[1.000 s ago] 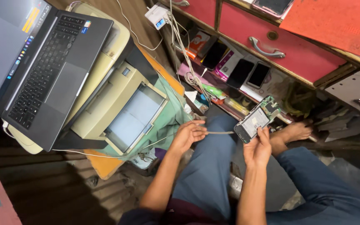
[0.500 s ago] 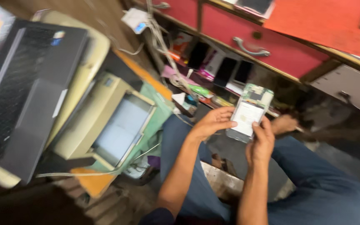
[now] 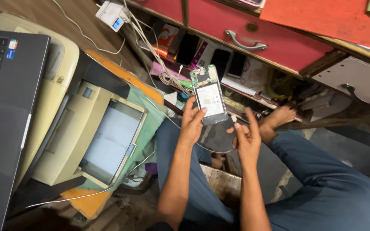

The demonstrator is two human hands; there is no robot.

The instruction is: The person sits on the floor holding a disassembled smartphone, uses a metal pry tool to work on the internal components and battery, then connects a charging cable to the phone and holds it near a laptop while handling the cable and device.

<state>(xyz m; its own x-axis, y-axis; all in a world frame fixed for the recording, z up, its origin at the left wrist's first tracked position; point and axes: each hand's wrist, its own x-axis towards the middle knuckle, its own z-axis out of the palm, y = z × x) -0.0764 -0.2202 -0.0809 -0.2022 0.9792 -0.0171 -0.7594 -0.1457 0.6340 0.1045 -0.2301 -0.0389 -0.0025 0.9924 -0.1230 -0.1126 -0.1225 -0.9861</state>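
Right hand: the right hand (image 3: 245, 136) pinches a small cable plug (image 3: 234, 121) between thumb and fingers, just below the phone's lower edge.
Left hand: the left hand (image 3: 192, 122) closes on an opened phone (image 3: 210, 95), back cover off, held upright above the lap.
Cable: a thin cable (image 3: 202, 145) loops slack under both hands; a snag could likely tug the plug away.
Risk: gripped along one edge only, the phone may slip.
Beyond: a beige printer (image 3: 86, 132) sits well apart, and spare phones (image 3: 187, 49) lie on the shelf under a red drawer (image 3: 253, 36).
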